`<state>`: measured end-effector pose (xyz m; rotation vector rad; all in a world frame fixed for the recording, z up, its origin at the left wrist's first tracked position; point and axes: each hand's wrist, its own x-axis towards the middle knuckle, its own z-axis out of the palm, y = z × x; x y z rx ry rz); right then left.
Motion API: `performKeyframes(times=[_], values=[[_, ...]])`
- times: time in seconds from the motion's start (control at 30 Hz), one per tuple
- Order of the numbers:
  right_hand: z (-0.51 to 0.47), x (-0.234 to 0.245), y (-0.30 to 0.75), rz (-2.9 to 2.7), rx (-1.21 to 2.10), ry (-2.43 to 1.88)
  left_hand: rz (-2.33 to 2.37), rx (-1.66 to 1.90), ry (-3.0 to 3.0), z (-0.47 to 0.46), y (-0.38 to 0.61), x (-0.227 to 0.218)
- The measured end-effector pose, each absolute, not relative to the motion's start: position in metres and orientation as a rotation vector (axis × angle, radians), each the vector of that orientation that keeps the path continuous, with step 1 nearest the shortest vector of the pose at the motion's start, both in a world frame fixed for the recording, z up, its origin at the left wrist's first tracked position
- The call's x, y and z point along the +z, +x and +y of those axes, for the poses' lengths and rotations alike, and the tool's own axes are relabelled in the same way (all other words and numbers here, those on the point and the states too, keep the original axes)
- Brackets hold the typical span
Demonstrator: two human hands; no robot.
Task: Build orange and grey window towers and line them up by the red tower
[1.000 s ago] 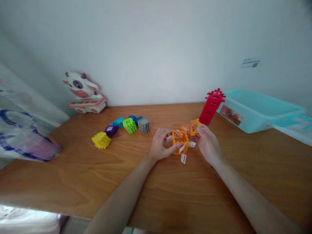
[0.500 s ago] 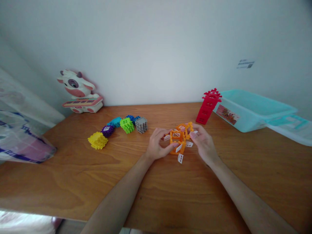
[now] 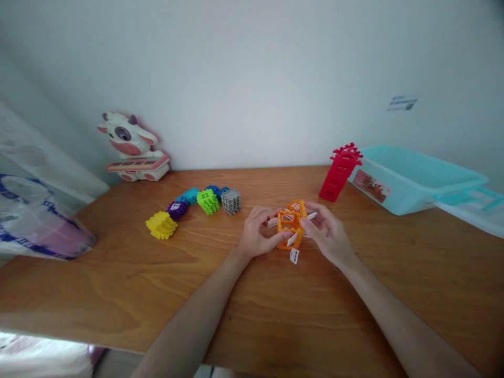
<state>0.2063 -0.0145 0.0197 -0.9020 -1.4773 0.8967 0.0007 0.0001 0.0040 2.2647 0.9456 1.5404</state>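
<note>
Between my hands is an orange interlocking plastic frame (image 3: 290, 226), a hollow cube-like build with small white window pieces (image 3: 294, 255) sticking out of it. My left hand (image 3: 255, 232) grips its left side, fingers curled around it. My right hand (image 3: 326, 233) holds its right side, fingertips pressed against the orange bars. Part of the frame is hidden behind my fingers. One white window piece hangs below the frame, close to the tabletop.
A red interlocking tower (image 3: 338, 176) stands at the back right, beside a turquoise plastic tub (image 3: 409, 184). A row of several colored block cubes (image 3: 208, 202) lies on the wooden table (image 3: 118, 278) to the left. A cow toy (image 3: 132, 147) stands against the wall, and a plastic bag (image 3: 39, 226) lies far left.
The orange frame has turned in my hands, and its upper right part no longer juts out past my right hand. My right hand has moved slightly left. The view has shifted a little.
</note>
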Motion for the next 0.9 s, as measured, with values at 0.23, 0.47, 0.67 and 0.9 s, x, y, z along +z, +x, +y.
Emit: performKeyframes(times=[0.23,0.47,0.67,0.9], values=[[-0.0139,0.0217,0.2035,-1.448,0.941,-0.912,0.989,1.502,2.235,-0.0001,0.0019,0.0027],[-0.0116,0.0225,0.2013,-1.36,0.897,-0.949,0.944,1.446,2.27,0.0004,-0.0008,0.0019],[-0.0129,0.0246,0.2012,-1.346,0.805,-0.95,0.894,1.425,2.311,-0.0004,-0.0023,0.0021],[-0.0184,0.0281,0.2028,-1.575,0.464,-0.969,0.919,1.406,2.328,-0.0007,-0.002,0.0014]])
